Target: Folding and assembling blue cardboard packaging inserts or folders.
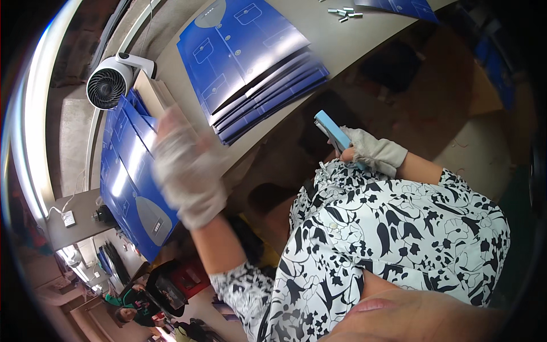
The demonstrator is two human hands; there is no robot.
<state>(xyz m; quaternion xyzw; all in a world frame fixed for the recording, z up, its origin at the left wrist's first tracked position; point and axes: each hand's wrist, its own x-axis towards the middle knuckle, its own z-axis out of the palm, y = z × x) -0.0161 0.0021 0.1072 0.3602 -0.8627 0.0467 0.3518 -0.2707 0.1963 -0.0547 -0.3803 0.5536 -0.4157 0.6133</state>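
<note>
At the far left, a small white fan (110,85) stands on the worktop (319,31). Below it lies a loose pile of blue printed cards (128,182), partly over the edge. The left hand (185,174), in a thin glove, hovers blurred over this pile; I cannot tell if its grip is apart or together. In the middle, a second fanned stack of blue cards (256,74) rests near the worktop edge. To the right, the right hand (370,151) has its grip clamped on a light blue stapler (332,131), held off the worktop. I think a careless pull could drag overhanging cards to the floor.
</note>
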